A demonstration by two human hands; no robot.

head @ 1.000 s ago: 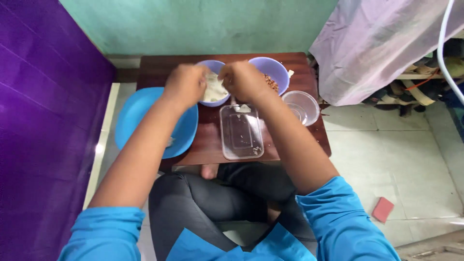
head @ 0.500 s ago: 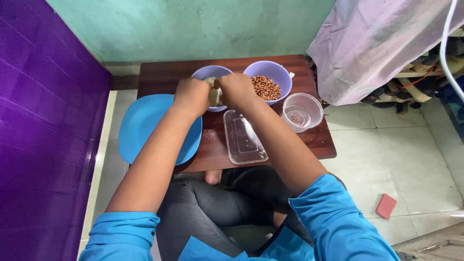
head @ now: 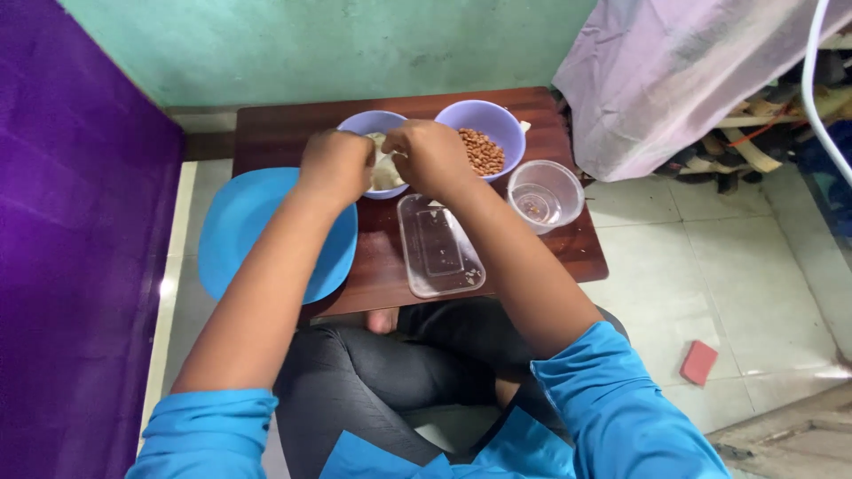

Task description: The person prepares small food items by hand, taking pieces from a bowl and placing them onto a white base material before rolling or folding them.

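My left hand (head: 337, 167) and my right hand (head: 432, 157) met over the lavender bowl (head: 368, 124) at the back of the small dark wooden counter (head: 275, 133). Both were curled shut, fingers pinching a pale, whitish lump (head: 387, 168) between them, just above that bowl's near rim; what the lump was I could not tell. Just to the right stood a second lavender bowl (head: 484, 115) holding brown peanuts (head: 484, 151). A clear rectangular plastic container (head: 439, 248) lay below my right wrist, nearly empty, with a few crumbs in one corner. A round clear plastic cup (head: 545, 195) sat at the counter's right side, beside the peanut bowl. A big blue plate (head: 240, 231) lay under my left forearm, hanging over the counter's left edge.
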